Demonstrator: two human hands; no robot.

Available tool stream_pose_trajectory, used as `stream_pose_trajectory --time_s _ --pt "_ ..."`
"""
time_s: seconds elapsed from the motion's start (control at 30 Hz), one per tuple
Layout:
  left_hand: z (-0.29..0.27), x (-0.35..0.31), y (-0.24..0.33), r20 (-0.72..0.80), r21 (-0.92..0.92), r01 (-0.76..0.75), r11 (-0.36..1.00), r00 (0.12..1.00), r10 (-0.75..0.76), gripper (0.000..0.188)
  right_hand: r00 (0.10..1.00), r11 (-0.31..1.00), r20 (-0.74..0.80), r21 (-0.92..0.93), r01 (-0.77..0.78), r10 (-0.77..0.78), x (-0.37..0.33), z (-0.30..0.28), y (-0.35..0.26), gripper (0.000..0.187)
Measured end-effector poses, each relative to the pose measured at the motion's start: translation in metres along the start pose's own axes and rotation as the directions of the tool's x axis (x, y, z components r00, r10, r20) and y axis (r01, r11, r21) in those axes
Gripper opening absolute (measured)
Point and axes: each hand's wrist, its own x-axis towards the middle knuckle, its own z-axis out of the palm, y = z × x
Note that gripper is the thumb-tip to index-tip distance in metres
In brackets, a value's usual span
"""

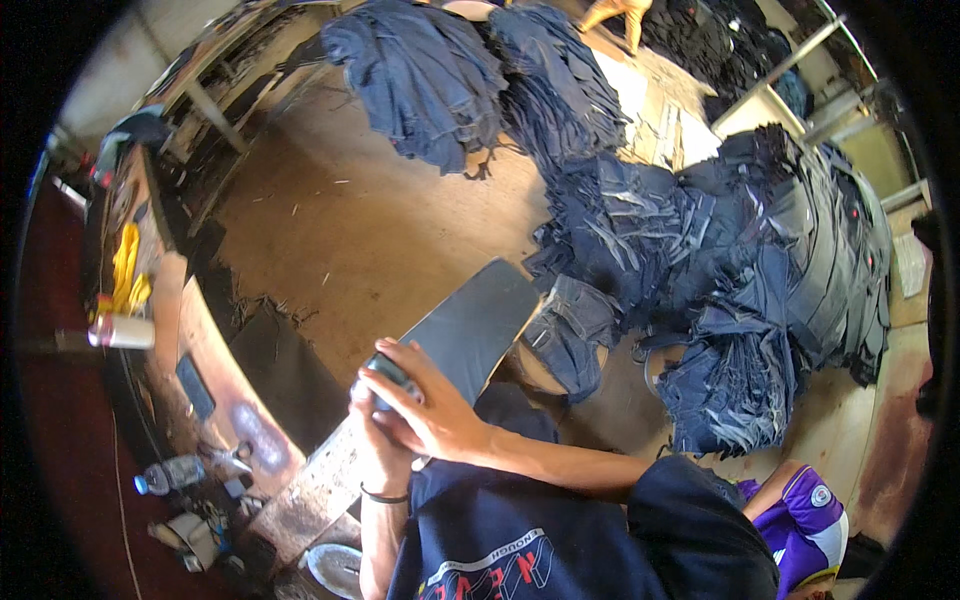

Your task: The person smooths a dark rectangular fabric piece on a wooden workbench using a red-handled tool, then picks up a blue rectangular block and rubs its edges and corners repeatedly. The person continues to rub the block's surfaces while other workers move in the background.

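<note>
Both hands come together in front of my dark shirt, around a small rounded dark object (392, 378) with a glossy top. My right hand (440, 408) reaches in from the right and wraps its fingers over the object. Beneath and beside it, my left hand (380, 440), with a dark band at the wrist, closes on the same object from the left. Fingers cover much of it, so its kind is unclear. Just beyond the hands lies a board with a dark smooth cover (480, 315).
Heaps of dark denim pieces (640, 220) fill the right and far side. On the left bench (215, 345) are yellow cloth (125, 265), scissors (240, 455) and a plastic bottle (170, 475). A person in a purple sleeve (805, 515) is close on my right; another person's legs (625, 22) show far off.
</note>
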Motion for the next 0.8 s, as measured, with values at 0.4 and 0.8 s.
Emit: stream_pose_trajectory --time_s 0.4,0.8 --pt "0.096 0.070 -0.190 0.267 0.806 0.197 0.558 0.720 -0.640 0.058 0.379 0.484 -0.466 0.124 -0.866 0.799 -0.113 -0.180 0.387 0.031" --pt "0.058 0.090 -0.318 0.117 0.961 0.100 0.259 0.699 -0.706 0.052 -0.146 -0.154 -0.051 -0.407 -0.900 0.988 -0.345 -0.113 0.581 0.072"
